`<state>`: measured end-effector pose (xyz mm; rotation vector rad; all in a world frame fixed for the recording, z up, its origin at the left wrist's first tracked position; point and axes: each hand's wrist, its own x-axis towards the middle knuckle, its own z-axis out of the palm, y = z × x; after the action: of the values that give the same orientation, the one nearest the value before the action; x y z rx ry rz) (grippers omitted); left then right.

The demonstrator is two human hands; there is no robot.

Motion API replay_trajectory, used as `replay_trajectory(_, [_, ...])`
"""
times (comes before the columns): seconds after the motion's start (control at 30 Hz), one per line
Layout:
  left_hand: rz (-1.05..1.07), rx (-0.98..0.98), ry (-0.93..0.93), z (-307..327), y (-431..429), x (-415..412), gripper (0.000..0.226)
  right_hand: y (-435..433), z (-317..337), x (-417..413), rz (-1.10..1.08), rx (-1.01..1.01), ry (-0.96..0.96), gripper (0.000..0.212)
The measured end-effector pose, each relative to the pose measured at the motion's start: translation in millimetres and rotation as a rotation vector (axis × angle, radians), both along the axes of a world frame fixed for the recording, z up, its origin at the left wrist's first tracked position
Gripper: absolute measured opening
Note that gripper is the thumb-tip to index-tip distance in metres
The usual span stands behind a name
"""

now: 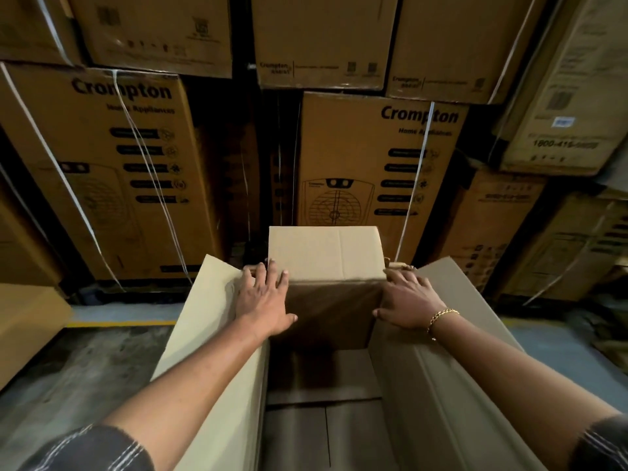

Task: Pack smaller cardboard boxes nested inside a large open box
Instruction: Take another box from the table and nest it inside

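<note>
A large open cardboard box [441, 385] stands in front of me, its side flaps spread out left and right and its far flap [326, 253] standing upright. My left hand [263, 300] lies flat with straight fingers on the left flap, at the far left corner. At the far right corner my right hand [407, 300], with a gold bracelet on its wrist, rests flat on the right flap. Inside, I see only the dark cardboard bottom [323, 375]. No smaller box shows inside it.
Tall stacks of printed appliance cartons [373, 164] with white straps fill the wall ahead. A plain cardboard box [27, 321] sits at the left. The concrete floor [85, 368] has a yellow line [119, 323] just beyond the box.
</note>
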<state>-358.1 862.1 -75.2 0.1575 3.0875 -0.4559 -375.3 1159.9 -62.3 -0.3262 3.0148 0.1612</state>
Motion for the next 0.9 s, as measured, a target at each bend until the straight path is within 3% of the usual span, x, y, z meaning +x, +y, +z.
replay_trajectory(0.1, [-0.039, 0.122, -0.206, 15, 11, 55, 0.085, -11, 17, 49, 0.045, -0.109, -0.168, 0.055])
replay_trajectory(0.23, [-0.131, 0.334, -0.562, 37, 33, 158, 0.082, -25, 40, 144, 0.145, -0.257, -0.576, 0.047])
replay_trajectory(0.33, [-0.152, 0.423, -0.856, 48, 40, 234, 0.089, -27, 52, 222, 0.193, -0.167, -0.821, 0.059])
replay_trajectory(0.4, [-0.142, 0.467, -0.931, 48, 37, 277, 0.096, -22, 55, 269, 0.197, -0.154, -0.896, 0.077])
replay_trajectory(0.47, [-0.112, 0.489, -0.84, 44, 33, 313, 0.1, -16, 51, 309, 0.168, -0.203, -0.806, 0.091])
replay_trajectory(0.63, [-0.061, 0.427, -0.441, 12, 43, 357, 0.092, -11, 10, 365, 0.123, -0.209, -0.329, 0.107])
replay_trajectory(0.77, [-0.065, 0.442, -0.225, -13, 46, 366, 0.098, -9, -20, 371, 0.149, -0.211, -0.035, 0.099])
replay_trajectory(0.9, [-0.089, 0.412, -0.096, -20, 46, 368, 0.095, -8, -30, 372, 0.15, -0.204, 0.083, 0.093])
